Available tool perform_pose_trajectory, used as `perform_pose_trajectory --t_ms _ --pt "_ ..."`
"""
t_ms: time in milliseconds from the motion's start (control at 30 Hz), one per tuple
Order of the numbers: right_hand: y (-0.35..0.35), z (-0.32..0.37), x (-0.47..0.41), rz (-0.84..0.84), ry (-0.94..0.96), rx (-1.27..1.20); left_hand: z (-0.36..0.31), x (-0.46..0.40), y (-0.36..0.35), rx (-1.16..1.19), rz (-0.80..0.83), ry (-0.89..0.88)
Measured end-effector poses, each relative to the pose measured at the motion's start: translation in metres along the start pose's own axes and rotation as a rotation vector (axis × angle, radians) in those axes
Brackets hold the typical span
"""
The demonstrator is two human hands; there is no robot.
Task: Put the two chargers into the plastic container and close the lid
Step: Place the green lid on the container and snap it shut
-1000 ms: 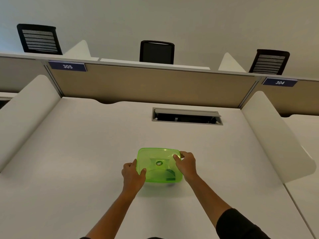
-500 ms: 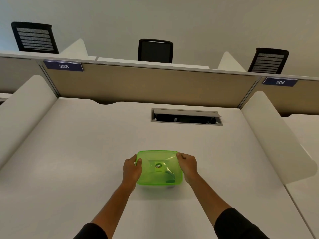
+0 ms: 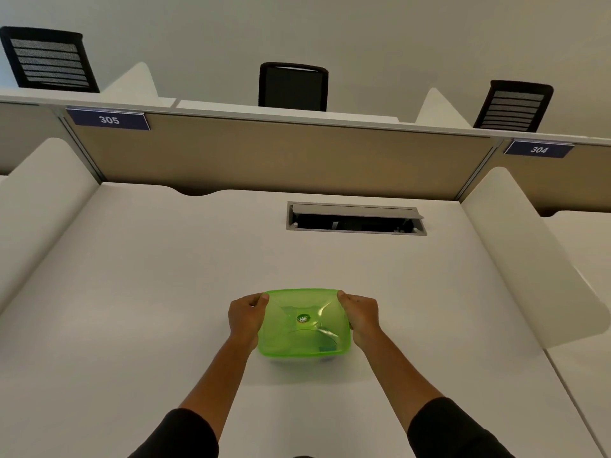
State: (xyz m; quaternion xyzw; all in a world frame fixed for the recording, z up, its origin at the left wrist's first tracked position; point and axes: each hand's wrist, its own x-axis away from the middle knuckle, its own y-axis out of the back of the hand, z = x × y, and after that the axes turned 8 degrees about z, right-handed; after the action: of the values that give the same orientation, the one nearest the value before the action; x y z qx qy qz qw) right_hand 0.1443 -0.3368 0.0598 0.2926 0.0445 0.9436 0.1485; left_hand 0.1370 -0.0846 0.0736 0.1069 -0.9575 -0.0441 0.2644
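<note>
A green translucent plastic container (image 3: 304,338) sits on the white desk with its green lid on top; a round sticker marks the lid's centre. My left hand (image 3: 246,317) grips the container's left edge, thumb on the far left corner of the lid. My right hand (image 3: 360,315) grips the right edge the same way, thumb on the far right corner. A faint dark shape shows through the lid near the front right. The chargers cannot be made out clearly.
An open cable slot (image 3: 355,219) is set in the desk behind the container. Tan partition (image 3: 281,160) closes the back, white side dividers (image 3: 529,252) flank the desk. Black chairs (image 3: 293,86) stand beyond the partition.
Both hands have slid from the lid's near and middle parts toward its far corners. The container has stayed in about the same spot on the desk.
</note>
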Motion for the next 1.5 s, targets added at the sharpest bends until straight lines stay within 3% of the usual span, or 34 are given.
perform_pose_trajectory --t_ms 400,633,800,1033,1500 --pt "0.009 0.012 0.018 0.069 -0.045 -0.053 0.013 -0.007 0.005 0.058 0.018 -0.020" --pt "0.043 -0.024 0.062 0.243 -0.075 -0.019 0.048 0.053 0.030 0.066 0.100 0.022" --pt "0.059 -0.041 0.070 0.346 -0.146 -0.135 0.061 0.081 0.030 0.181 0.142 0.081" --pt "0.051 -0.034 0.069 0.308 -0.221 -0.242 0.057 0.080 0.024 0.463 0.072 0.217" --pt "0.044 -0.030 0.065 0.318 -0.380 -0.381 0.053 0.075 0.024 0.516 0.069 0.285"
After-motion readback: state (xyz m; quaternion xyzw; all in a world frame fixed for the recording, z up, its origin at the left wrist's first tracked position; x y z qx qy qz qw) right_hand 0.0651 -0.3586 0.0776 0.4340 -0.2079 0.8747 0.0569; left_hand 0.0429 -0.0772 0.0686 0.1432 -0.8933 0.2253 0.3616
